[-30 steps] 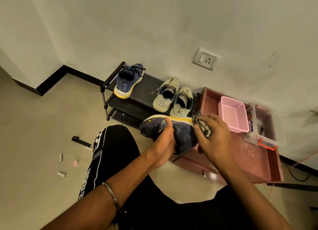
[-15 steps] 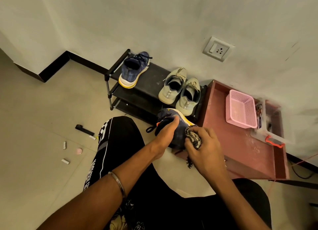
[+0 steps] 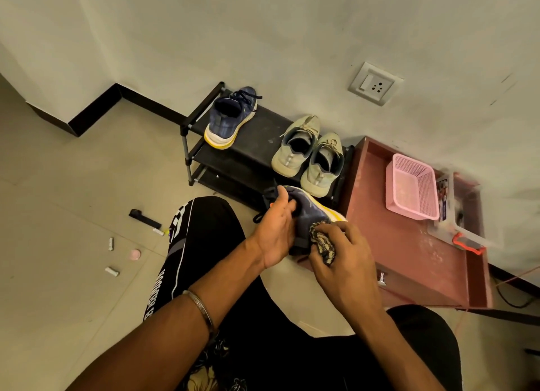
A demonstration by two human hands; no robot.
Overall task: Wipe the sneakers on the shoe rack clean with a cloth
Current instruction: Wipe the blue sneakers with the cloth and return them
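Floor tiles at the left of the frame carry a black strip (image 3: pixel 145 217), 2 small grey cylinders and a pink disc (image 3: pixel 135 255). Above centre, a black shoe rack (image 3: pixel 257 133) stands against the wall; on its top shelf sit 1 navy sneaker with a yellow sole (image 3: pixel 229 118) and, to its right, a pair of beige sneakers (image 3: pixel 308 153). At centre, the left hand (image 3: pixel 277 229) grips a second navy sneaker (image 3: pixel 309 212) held in front of the rack, fingers curled round its upper. Just right, the right hand (image 3: pixel 342 262) clenches a patterned cloth (image 3: pixel 323 243) against that sneaker's side. Further right, a reddish-brown cabinet (image 3: pixel 415 253) holds a pink basket (image 3: pixel 412 193) and a clear box. A wall socket (image 3: pixel 375 83) sits in the upper right.
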